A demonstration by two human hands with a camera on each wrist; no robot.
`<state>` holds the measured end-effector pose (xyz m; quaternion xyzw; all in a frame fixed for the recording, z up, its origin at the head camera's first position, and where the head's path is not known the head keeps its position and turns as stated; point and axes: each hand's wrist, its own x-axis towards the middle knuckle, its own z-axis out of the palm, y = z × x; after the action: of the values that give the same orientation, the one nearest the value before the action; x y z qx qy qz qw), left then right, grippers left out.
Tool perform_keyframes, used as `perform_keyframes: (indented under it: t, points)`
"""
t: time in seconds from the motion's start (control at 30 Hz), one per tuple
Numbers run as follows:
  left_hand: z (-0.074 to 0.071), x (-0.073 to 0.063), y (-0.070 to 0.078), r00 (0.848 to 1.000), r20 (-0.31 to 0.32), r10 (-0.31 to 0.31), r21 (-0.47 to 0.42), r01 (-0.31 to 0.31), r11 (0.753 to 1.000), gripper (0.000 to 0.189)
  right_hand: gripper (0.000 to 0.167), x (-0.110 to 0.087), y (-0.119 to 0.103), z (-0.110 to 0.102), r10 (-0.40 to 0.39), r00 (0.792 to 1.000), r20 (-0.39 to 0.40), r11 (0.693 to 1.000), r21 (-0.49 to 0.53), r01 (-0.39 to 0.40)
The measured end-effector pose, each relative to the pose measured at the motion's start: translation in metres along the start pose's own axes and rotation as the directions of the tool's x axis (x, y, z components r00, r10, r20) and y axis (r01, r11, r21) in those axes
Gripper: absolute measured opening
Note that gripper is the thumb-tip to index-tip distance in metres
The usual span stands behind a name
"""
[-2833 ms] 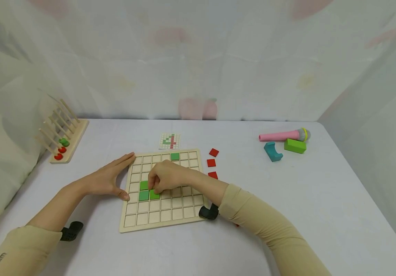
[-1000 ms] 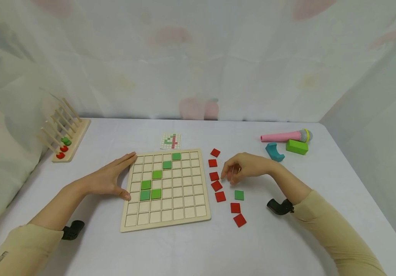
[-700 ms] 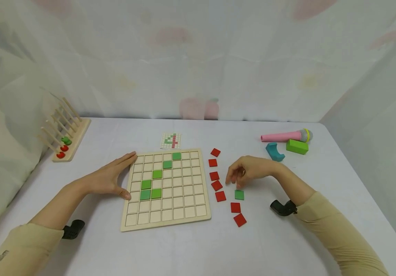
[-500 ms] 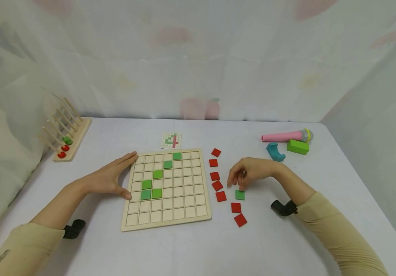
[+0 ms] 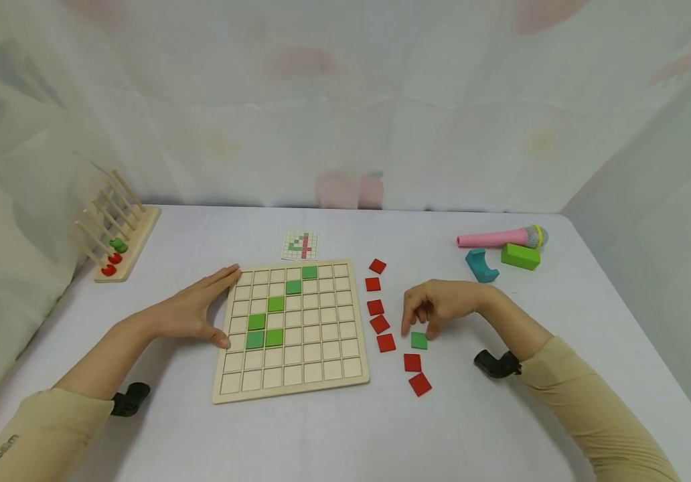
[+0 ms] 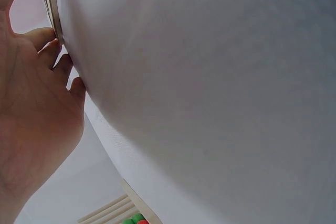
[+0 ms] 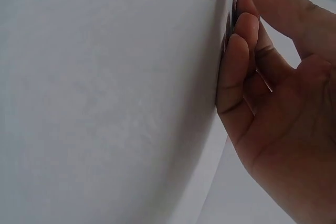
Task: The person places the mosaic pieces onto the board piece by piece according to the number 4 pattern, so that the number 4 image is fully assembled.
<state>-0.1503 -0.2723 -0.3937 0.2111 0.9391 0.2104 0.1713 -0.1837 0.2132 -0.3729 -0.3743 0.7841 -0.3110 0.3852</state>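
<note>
A pale wooden grid board point(image 5: 321, 351) lies flat on the white table, with several green tiles point(image 5: 276, 304) set in its squares. My left hand point(image 5: 185, 313) is spread along the board's left side, fingertips at the upper corner and thumb lower on the edge. In the left wrist view its fingers point(image 6: 50, 51) touch the board's rim. Right of the board, my right hand point(image 5: 444, 301) reaches down over a loose green tile point(image 5: 419, 341). The thumb is at the tile's right edge; the index fingertip stands just off its left. In the right wrist view, the other fingers point(image 7: 233, 66) are bent against the table.
Several red tiles point(image 5: 386, 343) lie loose between board and right hand. A small pattern card point(image 5: 300, 246) sits behind the board. Far right are a pink toy microphone point(image 5: 493, 237), a green block point(image 5: 520, 256) and a teal curved block point(image 5: 481, 266). A pegged wooden rack point(image 5: 134, 244) stands far left.
My right hand has left the board, where it was over a green tile, moved right past the red tiles and lowered onto the loose green tile. The left hand has stayed put.
</note>
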Motion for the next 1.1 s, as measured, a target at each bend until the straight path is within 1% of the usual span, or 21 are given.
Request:
perform_keyframes:
  t: [0.33,0.67,0.9,1.0,1.1]
  points:
    - [0.0,0.0,0.0,1.0,0.004,-0.003,-0.008,0.003,1.0,0.14,0.029,0.001,-0.001,0.002,-0.004,1.0,0.007,0.999,-0.045,0.005]
    - [0.0,0.0,0.002,1.0,0.003,-0.007,-0.005,0.007,1.0,0.141,0.024,0.003,-0.008,0.005,0.039,0.999,-0.02,0.987,-0.153,-0.041]
    - [-0.001,-0.001,0.002,1.0,0.007,-0.014,-0.013,0.014,1.0,0.14,0.021,0.002,-0.011,0.005,0.05,0.997,-0.052,0.985,-0.16,-0.057]
    - [-0.001,-0.001,0.002,1.0,0.007,-0.016,-0.012,0.016,1.0,0.14,0.017,0.003,-0.011,0.005,0.071,0.995,-0.069,0.986,-0.143,-0.081]
    - [-0.001,-0.001,0.003,1.0,0.007,-0.017,-0.01,0.017,1.0,0.14,0.013,0.005,-0.01,0.004,0.077,0.994,-0.08,0.99,-0.114,-0.086]
